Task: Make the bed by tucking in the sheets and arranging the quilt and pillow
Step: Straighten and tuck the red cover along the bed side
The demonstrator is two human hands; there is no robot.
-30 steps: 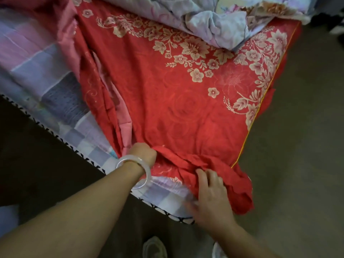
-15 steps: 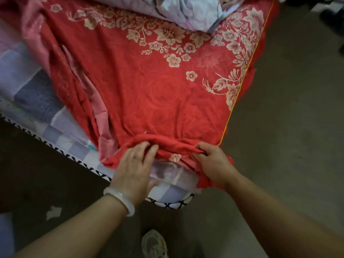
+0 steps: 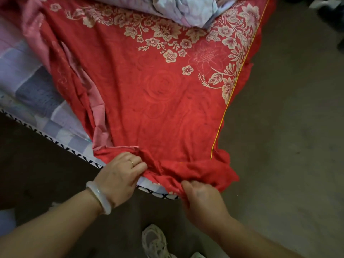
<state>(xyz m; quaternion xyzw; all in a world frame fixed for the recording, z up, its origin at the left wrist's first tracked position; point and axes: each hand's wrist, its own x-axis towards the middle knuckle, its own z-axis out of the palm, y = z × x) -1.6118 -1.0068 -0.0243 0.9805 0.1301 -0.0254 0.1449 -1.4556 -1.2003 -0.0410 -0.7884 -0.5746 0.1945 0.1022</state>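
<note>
The red sheet lies spread over the mattress, its hem bunched at the mattress's near corner. Both hands are on that hem. The left hand has its fingers curled into a wad of cloth on the near edge of the mattress, just left of the corner; half a second ago those fingers lay flat and straight on the fold. The right hand has dropped below the corner and grasps the hanging cloth, thumb on top and fingertips buried in the fold; before, it pinched the hem higher up, level with the mattress top. More red now drapes over the corner, so less of the mattress's black-and-white trim shows. The quilt sits crumpled at the far end of the mattress, same as earlier. There's a pale bracelet on the left wrist, a ring on that hand, and a shoe on the floor below the corner.
</note>
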